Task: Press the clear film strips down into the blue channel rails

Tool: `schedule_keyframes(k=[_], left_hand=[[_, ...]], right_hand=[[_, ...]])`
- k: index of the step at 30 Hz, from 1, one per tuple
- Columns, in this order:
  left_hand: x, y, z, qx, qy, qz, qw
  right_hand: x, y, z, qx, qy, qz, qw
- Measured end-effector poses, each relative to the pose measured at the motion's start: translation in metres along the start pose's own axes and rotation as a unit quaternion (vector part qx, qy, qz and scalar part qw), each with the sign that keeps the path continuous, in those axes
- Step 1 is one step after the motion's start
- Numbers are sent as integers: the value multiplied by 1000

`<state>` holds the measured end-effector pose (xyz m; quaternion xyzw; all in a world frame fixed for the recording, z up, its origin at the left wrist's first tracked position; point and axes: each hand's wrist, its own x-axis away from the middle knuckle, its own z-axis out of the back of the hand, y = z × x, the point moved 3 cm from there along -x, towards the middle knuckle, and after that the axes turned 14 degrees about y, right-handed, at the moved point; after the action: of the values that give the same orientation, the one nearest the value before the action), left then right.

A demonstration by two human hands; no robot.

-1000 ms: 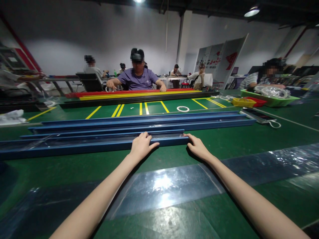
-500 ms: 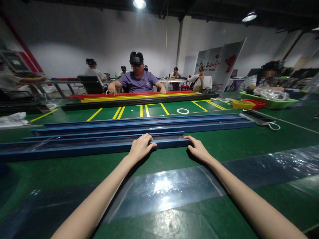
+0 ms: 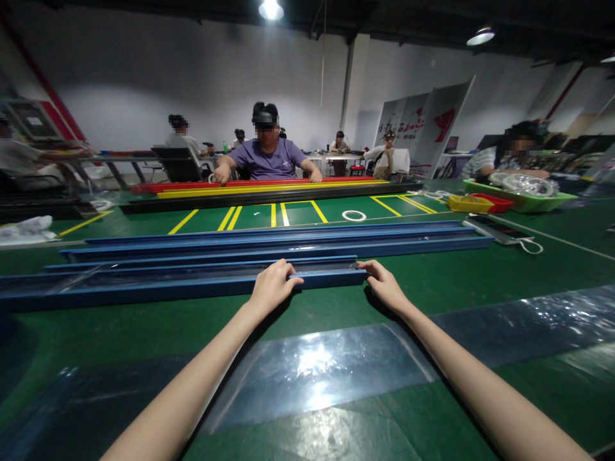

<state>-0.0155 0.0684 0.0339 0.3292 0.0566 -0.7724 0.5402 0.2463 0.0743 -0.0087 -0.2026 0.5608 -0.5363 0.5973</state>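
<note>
A long blue channel rail (image 3: 158,288) lies across the green table, wrapped in clear film. My left hand (image 3: 271,285) rests over its near edge with the fingers curled on top, gripping it. My right hand (image 3: 383,284) holds the rail's right end, fingers wrapped round the end. More blue rails (image 3: 288,240) lie stacked just behind it.
A clear plastic sheet (image 3: 312,365) lies on the green table (image 3: 480,282) between my arms. Across the table a person in a purple shirt (image 3: 269,157) handles red, yellow and black rails (image 3: 269,187). A white tape ring (image 3: 353,216), trays (image 3: 473,202) and a green bin (image 3: 523,195) sit at the right.
My hands stay on the near blue rail; the view has tilted slightly down, and the hands and rail barely shifted.
</note>
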Motion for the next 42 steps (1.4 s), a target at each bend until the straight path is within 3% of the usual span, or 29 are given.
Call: schedule_keyframes(k=[9,15,42], left_hand=[[1,1,0,-9,-3,6,1000],[0,3,-2,-6,-8,10,1000],[1,4,-4,9,3,6,1000]], right_hand=[[-1,-1,5,81,46,8,996],[0,-8,5,117,24,17,993],[0,-8,3,47,-13,-2,999]])
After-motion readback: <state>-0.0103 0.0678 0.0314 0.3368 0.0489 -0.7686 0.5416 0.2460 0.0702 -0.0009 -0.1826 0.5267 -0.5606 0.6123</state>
